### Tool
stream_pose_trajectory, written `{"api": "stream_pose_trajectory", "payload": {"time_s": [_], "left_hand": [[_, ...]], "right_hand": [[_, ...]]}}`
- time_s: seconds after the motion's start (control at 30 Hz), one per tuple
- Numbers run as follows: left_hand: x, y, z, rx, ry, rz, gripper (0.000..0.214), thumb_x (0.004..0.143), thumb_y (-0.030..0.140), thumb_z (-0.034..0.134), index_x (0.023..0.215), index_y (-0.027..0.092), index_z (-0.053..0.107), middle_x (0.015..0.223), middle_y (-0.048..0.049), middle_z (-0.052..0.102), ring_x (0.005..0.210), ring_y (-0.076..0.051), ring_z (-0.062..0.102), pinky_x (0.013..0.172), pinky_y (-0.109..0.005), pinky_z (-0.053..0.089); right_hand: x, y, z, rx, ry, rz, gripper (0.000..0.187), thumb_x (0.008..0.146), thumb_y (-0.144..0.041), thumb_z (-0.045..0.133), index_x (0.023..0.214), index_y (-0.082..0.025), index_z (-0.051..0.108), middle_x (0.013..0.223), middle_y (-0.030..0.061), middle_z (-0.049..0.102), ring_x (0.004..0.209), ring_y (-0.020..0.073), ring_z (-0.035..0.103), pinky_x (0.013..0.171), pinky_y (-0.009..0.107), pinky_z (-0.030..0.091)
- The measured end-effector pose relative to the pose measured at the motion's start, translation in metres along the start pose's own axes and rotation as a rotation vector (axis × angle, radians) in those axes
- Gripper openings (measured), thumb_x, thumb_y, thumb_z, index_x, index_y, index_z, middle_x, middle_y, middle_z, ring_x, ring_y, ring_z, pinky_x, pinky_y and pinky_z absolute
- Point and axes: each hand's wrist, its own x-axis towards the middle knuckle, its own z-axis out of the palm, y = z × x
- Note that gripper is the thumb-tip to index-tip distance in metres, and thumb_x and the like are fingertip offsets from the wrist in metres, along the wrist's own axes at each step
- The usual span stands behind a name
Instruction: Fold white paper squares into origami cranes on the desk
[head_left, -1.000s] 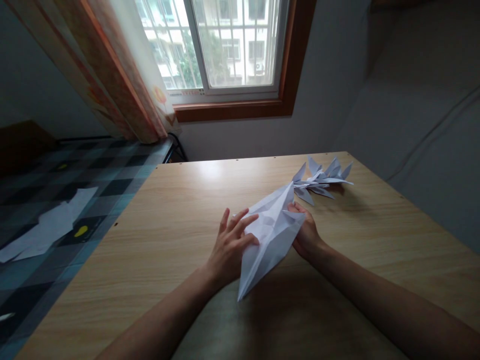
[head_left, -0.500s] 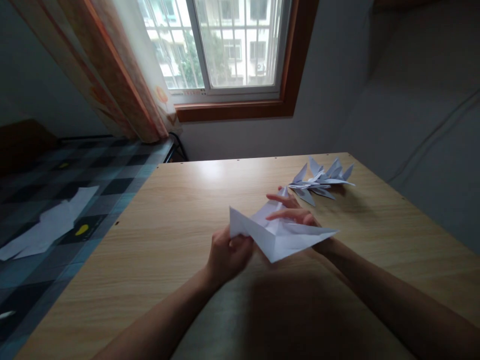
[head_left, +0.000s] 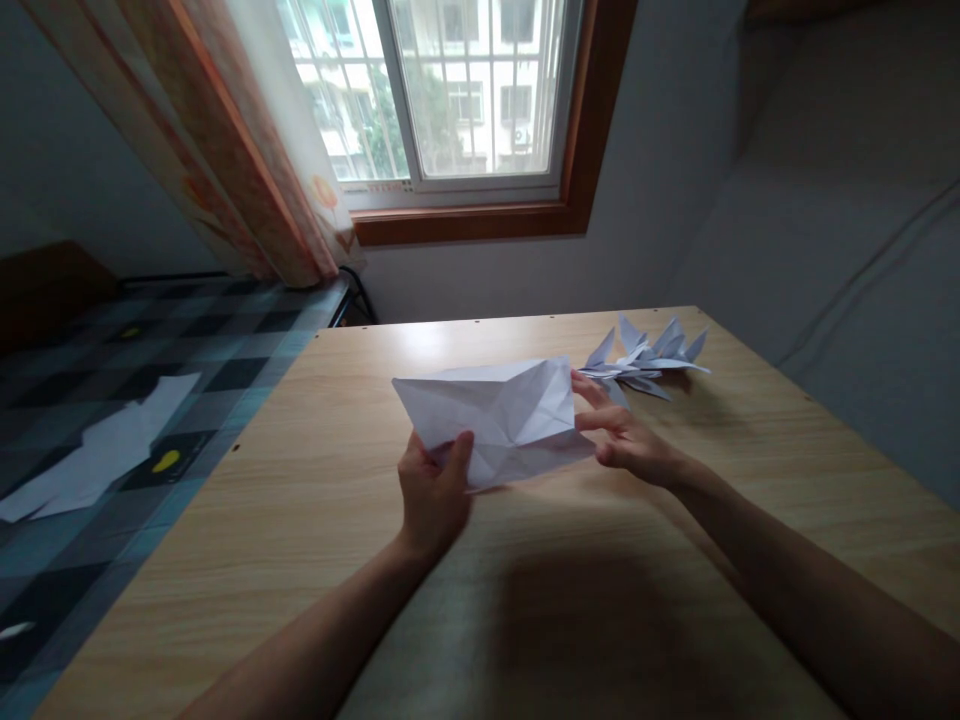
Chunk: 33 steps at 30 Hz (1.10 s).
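Observation:
A creased sheet of white paper (head_left: 487,415), partly folded, is held up above the wooden table. My left hand (head_left: 439,490) grips its lower left edge, with the thumb on the near face and the other fingers mostly behind. At the paper's right end is my right hand (head_left: 630,440), its fingers stretched out and apart, touching the edge; some fingertips are hard to make out there. Just beyond the right hand, a cluster of folded white paper pieces (head_left: 645,355) with pointed tips lies on the table.
The wooden table (head_left: 285,560) spreads under both hands. To the left, a bed with a checked cover (head_left: 247,315) bears loose white paper (head_left: 112,450). A patterned curtain (head_left: 247,170) hangs beside the barred window (head_left: 480,100) behind the table.
The paper has turned and opened out toward the left, showing a broad creased face. My right hand has moved off the paper's face to its right edge; my left thumb now lies on the front.

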Motion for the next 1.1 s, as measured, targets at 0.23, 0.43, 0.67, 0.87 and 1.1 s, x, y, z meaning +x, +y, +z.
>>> {"api": "stream_pose_trajectory", "payload": {"time_s": [0.23, 0.43, 0.67, 0.87, 1.1], "left_hand": [[0.004, -0.002, 0.000, 0.022, -0.089, -0.036, 0.032, 0.074, 0.036, 0.073, 0.094, 0.014, 0.062, 0.080, -0.0041, 0.072, 0.069, -0.018, 0.067, 0.058, -0.024, 0.053], [0.005, -0.007, -0.004, 0.062, -0.245, -0.064, 0.031, 0.074, 0.037, 0.074, 0.092, 0.014, 0.062, 0.080, -0.0031, 0.071, 0.067, -0.016, 0.064, 0.060, -0.024, 0.052], [0.011, 0.000, -0.003, 0.109, -0.169, -0.135, 0.036, 0.070, 0.034, 0.074, 0.096, 0.017, 0.057, 0.082, -0.0036, 0.069, 0.067, -0.017, 0.065, 0.057, -0.025, 0.052], [0.024, -0.006, -0.011, 0.384, -0.006, -0.066, 0.044, 0.070, 0.022, 0.067, 0.112, 0.018, 0.054, 0.094, -0.0054, 0.066, 0.058, -0.012, 0.058, 0.053, -0.024, 0.047], [0.000, 0.003, -0.010, 0.952, -0.338, 0.732, 0.047, 0.090, 0.032, 0.054, 0.135, 0.021, 0.050, 0.143, -0.0141, 0.049, 0.137, -0.033, 0.038, 0.111, -0.051, 0.031]], "right_hand": [[0.001, -0.013, 0.008, 0.693, -0.126, 0.263, 0.075, 0.064, -0.057, 0.081, 0.124, -0.019, 0.058, 0.119, 0.0124, 0.065, 0.104, 0.0256, 0.064, 0.093, 0.040, 0.050], [-0.001, -0.017, 0.007, 1.010, -0.055, 0.333, 0.072, 0.057, -0.044, 0.088, 0.118, -0.025, 0.056, 0.103, 0.0051, 0.070, 0.087, 0.0190, 0.068, 0.081, 0.029, 0.054], [0.004, -0.003, 0.013, 0.736, 0.190, 0.479, 0.068, 0.059, -0.032, 0.084, 0.119, -0.021, 0.052, 0.100, 0.0070, 0.071, 0.082, 0.0228, 0.070, 0.074, 0.034, 0.056], [0.003, 0.030, 0.028, 0.066, 0.413, 0.455, 0.092, 0.063, -0.021, 0.073, 0.144, -0.017, 0.029, 0.122, 0.0154, 0.063, 0.104, 0.0299, 0.066, 0.089, 0.043, 0.054], [-0.005, 0.021, 0.046, -0.668, 0.438, 0.332, 0.096, 0.076, -0.025, 0.067, 0.154, -0.015, 0.013, 0.150, 0.0210, 0.037, 0.135, 0.0387, 0.042, 0.106, 0.051, 0.042]]}}
